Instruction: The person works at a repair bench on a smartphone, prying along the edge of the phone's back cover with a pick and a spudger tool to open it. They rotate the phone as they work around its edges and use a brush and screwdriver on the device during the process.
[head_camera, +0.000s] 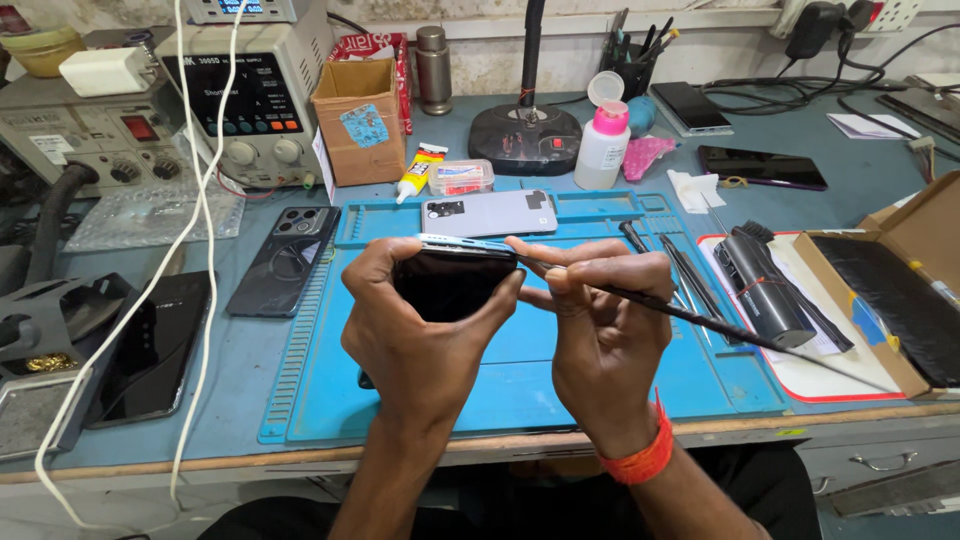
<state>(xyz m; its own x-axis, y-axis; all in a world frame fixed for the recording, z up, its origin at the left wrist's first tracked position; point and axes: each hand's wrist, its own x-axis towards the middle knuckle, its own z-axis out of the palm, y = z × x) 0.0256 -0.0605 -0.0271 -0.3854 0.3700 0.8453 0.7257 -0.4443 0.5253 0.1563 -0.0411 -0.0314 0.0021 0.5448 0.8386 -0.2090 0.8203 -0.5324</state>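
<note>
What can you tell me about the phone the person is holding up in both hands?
The smartphone is a slim slab with a dark, glossy, unlit screen facing the camera and a pale blue-silver edge along its top. It is held on its side above the blue work mat. The left hand wraps it from below, fingers curled over the left end. The right hand presses the tip of a thin black tool against its upper right corner.

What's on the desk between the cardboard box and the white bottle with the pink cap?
In the head view, between the cardboard box and the bottle sit a yellow glue tube, a small clear plastic case and a round black stand base.
</note>
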